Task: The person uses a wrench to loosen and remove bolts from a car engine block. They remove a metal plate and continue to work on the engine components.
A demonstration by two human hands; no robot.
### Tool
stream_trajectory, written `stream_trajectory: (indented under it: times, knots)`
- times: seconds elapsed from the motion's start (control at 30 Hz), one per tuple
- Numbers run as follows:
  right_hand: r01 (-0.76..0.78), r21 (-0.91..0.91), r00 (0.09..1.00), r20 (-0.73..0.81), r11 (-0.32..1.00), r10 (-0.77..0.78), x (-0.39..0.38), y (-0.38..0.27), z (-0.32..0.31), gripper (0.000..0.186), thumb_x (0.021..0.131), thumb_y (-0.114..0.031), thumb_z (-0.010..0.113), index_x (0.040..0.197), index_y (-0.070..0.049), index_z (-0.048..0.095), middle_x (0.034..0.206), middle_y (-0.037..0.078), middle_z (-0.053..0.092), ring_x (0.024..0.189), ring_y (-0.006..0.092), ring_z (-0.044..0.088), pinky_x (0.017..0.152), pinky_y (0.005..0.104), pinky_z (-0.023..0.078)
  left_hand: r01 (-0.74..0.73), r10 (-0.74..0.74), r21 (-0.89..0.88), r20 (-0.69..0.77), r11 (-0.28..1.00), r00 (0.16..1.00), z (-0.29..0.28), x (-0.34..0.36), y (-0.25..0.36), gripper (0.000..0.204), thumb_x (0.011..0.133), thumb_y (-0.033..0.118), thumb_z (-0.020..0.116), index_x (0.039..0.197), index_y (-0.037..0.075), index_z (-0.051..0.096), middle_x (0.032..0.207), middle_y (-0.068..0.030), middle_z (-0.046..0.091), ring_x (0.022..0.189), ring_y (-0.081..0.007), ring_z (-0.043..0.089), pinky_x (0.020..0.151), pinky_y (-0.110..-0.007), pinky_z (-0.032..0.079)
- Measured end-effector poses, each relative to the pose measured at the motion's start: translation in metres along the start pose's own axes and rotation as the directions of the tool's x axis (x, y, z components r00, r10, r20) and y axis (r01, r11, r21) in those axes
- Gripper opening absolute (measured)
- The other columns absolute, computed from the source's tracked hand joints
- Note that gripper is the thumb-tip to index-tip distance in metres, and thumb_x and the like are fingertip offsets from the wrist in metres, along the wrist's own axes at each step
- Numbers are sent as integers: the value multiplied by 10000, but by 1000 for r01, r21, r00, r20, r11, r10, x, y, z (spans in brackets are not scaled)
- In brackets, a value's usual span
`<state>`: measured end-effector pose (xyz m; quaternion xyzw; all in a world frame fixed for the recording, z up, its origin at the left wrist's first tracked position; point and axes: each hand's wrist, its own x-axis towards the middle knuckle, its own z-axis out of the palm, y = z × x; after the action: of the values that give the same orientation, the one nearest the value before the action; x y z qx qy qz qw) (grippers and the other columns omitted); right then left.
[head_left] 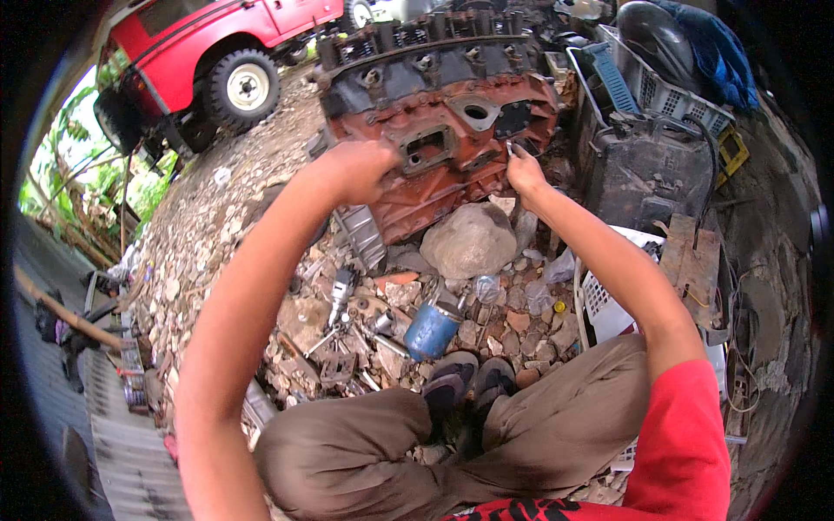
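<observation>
A large rusty red engine block [417, 208] with a black upper section [395, 89] fills the upper middle. My left hand [365, 174] is at its left side, beside a rectangular port [427, 146]; its fingers are curled and slightly blurred, and what they hold is hidden. My right hand [527, 174] is closed at the block's right side, below a dark plate [512, 117], with its thumb and finger on something small that I cannot make out. A big rock [469, 239] lies against the block's lower front.
Stony ground holds tools, a power tool [340, 293] and a blue canister [430, 330]. Plastic crates [660, 104], a dark container [647, 174] and rusty metal [686, 269] crowd the right. A red vehicle [191, 43] stands behind at left, above corrugated sheeting [113, 434].
</observation>
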<state>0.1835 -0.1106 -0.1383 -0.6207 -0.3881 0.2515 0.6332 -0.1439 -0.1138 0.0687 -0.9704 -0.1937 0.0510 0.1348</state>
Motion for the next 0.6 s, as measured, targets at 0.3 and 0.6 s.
stream_trajectory:
  times: [0.3, 0.6]
  knots:
    - [210, 14, 950, -240, 978, -200, 4, -51, 62, 405, 1002, -114, 381, 1372, 28, 463, 1322, 223, 561, 1243, 313, 530, 1058, 345, 385, -245, 21, -252, -654, 936, 756, 59, 171, -27, 407, 969, 296, 518, 1236, -5, 575, 1294, -240, 556, 1247, -399, 487, 1066, -457, 379]
    - [398, 17, 885, -268, 917, -380, -5, -30, 73, 476, 1014, -85, 358, 1482, -14, 310, 1402, 270, 466, 1307, 373, 463, 1069, 376, 367, -230, -48, -565, -434, 792, 900, 56, 256, -29, 521, 1015, 420, 416, 1244, -17, 581, 1260, -232, 596, 1204, -384, 546, 1017, -421, 412]
